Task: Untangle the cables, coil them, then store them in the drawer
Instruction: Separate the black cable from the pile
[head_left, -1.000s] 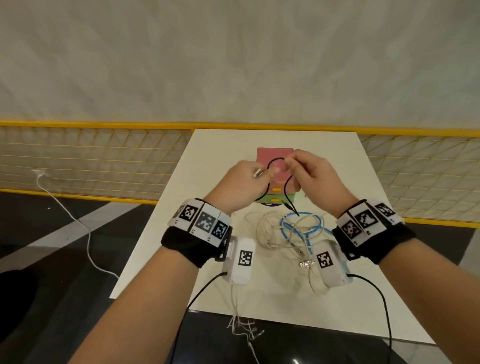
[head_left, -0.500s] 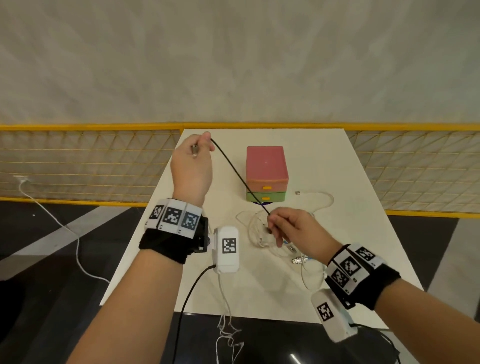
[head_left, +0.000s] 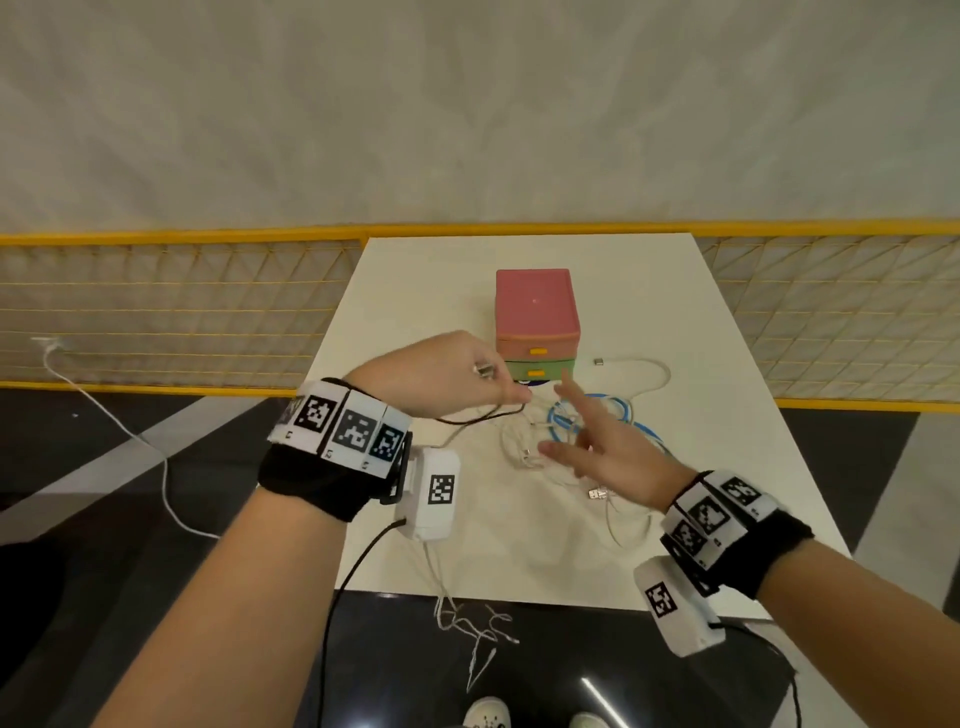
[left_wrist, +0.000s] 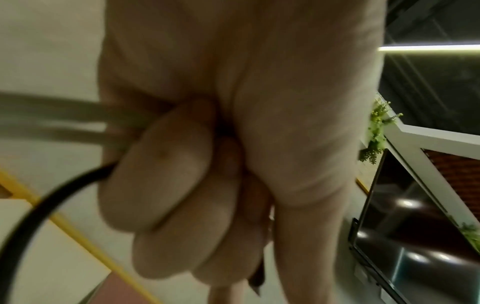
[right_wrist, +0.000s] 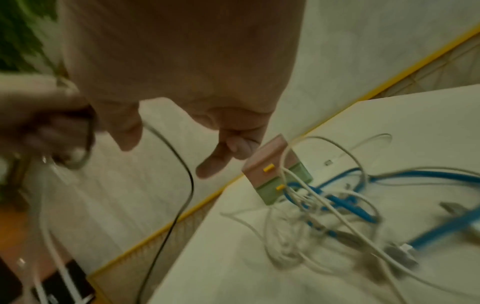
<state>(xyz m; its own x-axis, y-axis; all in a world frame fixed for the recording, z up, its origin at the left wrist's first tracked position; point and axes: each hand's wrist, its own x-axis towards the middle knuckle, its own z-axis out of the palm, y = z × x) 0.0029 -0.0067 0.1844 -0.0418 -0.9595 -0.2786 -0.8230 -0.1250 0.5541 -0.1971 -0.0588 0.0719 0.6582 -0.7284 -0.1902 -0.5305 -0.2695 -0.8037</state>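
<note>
Clenched around a thin black cable (head_left: 470, 417), the left hand (head_left: 441, 375) hovers above a white table (head_left: 415, 291), a metal plug (head_left: 484, 369) poking from its fist. Nearby, the right hand (head_left: 605, 449) is spread and holds nothing over tangled white cables (head_left: 524, 441) and a blue cable (head_left: 621, 410), beside the small drawer box (head_left: 536, 325).

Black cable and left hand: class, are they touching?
Touching. In the left wrist view, the left hand curls its fingers round the black cable.
</note>
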